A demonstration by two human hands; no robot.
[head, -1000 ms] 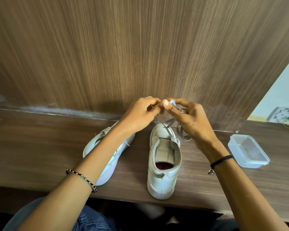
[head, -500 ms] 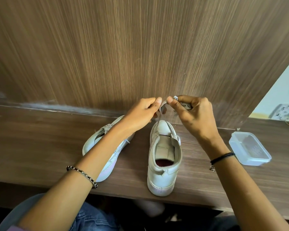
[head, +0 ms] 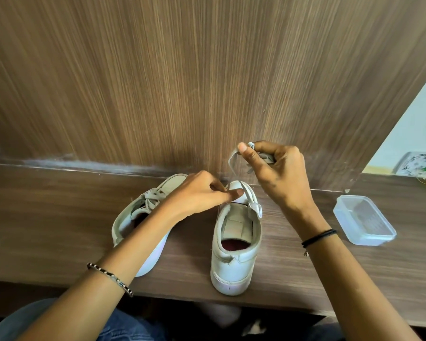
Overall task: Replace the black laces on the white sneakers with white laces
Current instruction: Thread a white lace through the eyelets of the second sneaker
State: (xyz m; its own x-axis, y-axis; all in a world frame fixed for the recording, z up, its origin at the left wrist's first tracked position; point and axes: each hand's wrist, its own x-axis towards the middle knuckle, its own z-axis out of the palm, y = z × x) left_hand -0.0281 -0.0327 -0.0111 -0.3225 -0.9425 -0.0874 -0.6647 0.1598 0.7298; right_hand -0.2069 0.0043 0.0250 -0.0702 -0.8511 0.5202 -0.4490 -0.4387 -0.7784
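On a brown wooden desk [head: 59, 230] against a wood-grain panel [head: 182, 82], the right hand [head: 280, 175] pinches a white lace [head: 232, 161]; the left hand [head: 199, 193] grips the sneaker [head: 234, 262].

Matt wood-grain desk [head: 47, 217], smooth white leather-look sneakers [head: 234, 264], translucent plastic box [head: 364, 220].
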